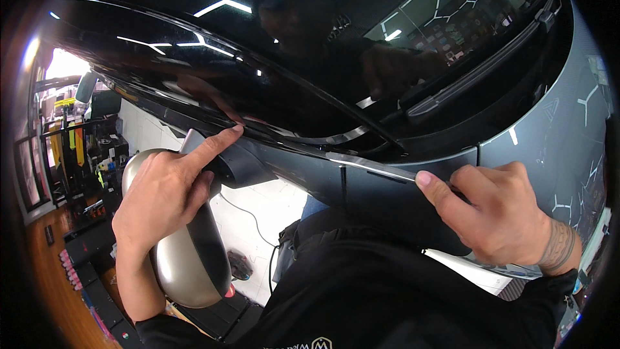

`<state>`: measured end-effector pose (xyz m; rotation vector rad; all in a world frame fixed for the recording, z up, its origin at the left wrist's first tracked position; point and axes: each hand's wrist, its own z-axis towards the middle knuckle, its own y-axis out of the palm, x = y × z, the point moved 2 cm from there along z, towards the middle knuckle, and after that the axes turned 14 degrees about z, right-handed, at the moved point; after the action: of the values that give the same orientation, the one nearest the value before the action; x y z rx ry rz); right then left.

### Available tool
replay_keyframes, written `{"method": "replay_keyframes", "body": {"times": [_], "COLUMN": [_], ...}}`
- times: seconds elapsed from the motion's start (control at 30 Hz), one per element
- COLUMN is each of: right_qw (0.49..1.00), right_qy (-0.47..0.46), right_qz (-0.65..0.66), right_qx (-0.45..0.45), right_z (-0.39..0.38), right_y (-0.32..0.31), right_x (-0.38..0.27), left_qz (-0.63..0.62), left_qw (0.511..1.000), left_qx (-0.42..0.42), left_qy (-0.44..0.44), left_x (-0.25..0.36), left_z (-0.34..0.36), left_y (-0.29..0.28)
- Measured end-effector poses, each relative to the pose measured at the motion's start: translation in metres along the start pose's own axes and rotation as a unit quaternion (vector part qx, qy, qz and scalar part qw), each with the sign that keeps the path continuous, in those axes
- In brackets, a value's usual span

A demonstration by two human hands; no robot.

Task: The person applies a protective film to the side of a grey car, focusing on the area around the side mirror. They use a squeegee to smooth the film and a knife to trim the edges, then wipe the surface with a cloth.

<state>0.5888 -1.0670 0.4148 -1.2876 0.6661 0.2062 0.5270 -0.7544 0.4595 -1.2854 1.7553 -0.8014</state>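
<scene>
Keeping the clear strip point(378, 166) taut and low along the grey bodywork point(413, 197), with steady fingertip pressure, should help it lie flat. It sits right of the side mirror point(184, 262). The right hand point(487, 213) pinches its right end; the left hand point(161, 187), index extended, touches the black trim point(258, 134), seemingly grasping nothing.

Narrow strip point(371, 165): glossy, pale, nearly straight. Slants slightly down to right, along grey car body point(413, 178)'s upper edge, past a panel seam point(343, 187).
</scene>
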Motion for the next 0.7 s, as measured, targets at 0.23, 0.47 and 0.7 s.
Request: {"method": "replay_keyframes", "body": {"times": [0.23, 0.47, 0.7], "right_qw": [1.0, 1.0, 0.999], "right_qy": [0.007, 0.017, 0.026], "right_qz": [0.003, -0.01, -0.021], "right_qx": [0.0, -0.008, -0.005], "right_z": [-0.01, -0.018, -0.026], "right_y": [-0.002, -0.009, -0.008], "right_x": [0.004, 0.004, 0.005], "left_qz": [-0.004, 0.016, -0.007], "left_qw": [1.0, 0.998, 1.0], "left_qx": [-0.001, 0.03, 0.012], "left_qy": [0.005, 0.045, 0.018], "left_x": [-0.001, -0.001, -0.002], "left_z": [0.0, -0.001, -0.001], "left_y": [-0.002, 0.001, 0.004]}}
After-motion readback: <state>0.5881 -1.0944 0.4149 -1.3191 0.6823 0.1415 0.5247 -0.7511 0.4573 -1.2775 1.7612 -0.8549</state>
